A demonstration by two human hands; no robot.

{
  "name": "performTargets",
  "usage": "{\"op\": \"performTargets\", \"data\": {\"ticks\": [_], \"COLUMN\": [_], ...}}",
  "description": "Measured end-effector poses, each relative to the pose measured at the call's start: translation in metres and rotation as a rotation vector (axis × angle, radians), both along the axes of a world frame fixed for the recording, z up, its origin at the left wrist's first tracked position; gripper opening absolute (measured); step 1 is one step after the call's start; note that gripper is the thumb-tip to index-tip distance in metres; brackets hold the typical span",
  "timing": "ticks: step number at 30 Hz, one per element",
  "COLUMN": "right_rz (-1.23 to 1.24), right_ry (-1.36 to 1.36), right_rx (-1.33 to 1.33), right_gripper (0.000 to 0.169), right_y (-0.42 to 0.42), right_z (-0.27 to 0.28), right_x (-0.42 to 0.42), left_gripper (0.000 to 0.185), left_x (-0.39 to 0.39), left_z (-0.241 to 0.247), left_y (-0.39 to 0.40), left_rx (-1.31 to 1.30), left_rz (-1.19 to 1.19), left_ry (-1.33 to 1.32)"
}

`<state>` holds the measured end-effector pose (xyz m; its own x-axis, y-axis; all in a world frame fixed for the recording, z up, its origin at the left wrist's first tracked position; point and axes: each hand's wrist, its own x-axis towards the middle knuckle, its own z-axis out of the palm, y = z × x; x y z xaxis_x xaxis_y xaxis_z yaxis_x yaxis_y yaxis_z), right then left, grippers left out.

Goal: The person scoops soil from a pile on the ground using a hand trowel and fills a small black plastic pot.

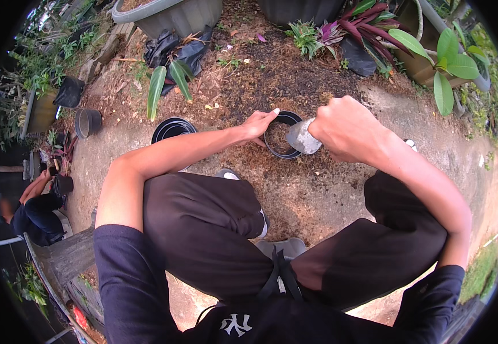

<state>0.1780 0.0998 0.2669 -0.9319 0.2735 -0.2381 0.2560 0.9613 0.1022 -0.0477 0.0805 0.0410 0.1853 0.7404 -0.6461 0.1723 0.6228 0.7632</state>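
A round black plastic plant pot (292, 116) stands on the soil-strewn ground in front of me, with brown soil (278, 134) inside. My left hand (255, 125) holds its left side, the thumb along the rim and the fingers around the outer wall. In my right hand (343, 129) is a hand trowel (304, 136), whose grey, dirt-smeared metal blade tilts over the right part of the pot. The fist hides the trowel's handle. Left of the pot stands a stack of nested black pots (172, 127), partly covered by my left forearm.
Loose dark soil (266, 81) spreads beyond the pot. Large planters (176, 17) and a potted plant with broad leaves (447, 60) line the far side. A leafy plant in a black bag (188, 53) lies ahead left, near a small grey pot (88, 123). Another person (38, 215) sits far left.
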Motion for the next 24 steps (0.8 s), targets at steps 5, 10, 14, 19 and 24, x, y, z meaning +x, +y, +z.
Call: {"op": "performTargets", "data": {"ticks": [5, 10, 14, 19, 24], "right_rz": [-0.001, 0.016, 0.013, -0.003, 0.012], "right_ry": [-0.062, 0.053, 0.052, 0.039, 0.017], "right_rx": [-0.006, -0.003, -0.04, -0.01, -0.052], "right_gripper": [0.01, 0.013, 0.012, 0.012, 0.013], "right_y": [0.0, -0.002, 0.002, -0.003, 0.002], "right_z": [-0.002, -0.002, -0.017, 0.006, -0.013], "right_x": [-0.003, 0.0, -0.002, -0.001, -0.004], "left_gripper": [0.071, 0.072, 0.072, 0.071, 0.071], "left_x": [0.001, 0.001, 0.002, 0.001, 0.001], "left_z": [0.005, 0.0, 0.001, 0.0, -0.005], "left_y": [-0.003, 0.002, -0.002, 0.002, -0.002], "left_rx": [0.024, 0.013, 0.04, -0.011, 0.028], "left_rz": [-0.02, -0.008, -0.013, 0.008, 0.023], "left_ry": [0.029, 0.036, 0.041, 0.019, -0.019]}}
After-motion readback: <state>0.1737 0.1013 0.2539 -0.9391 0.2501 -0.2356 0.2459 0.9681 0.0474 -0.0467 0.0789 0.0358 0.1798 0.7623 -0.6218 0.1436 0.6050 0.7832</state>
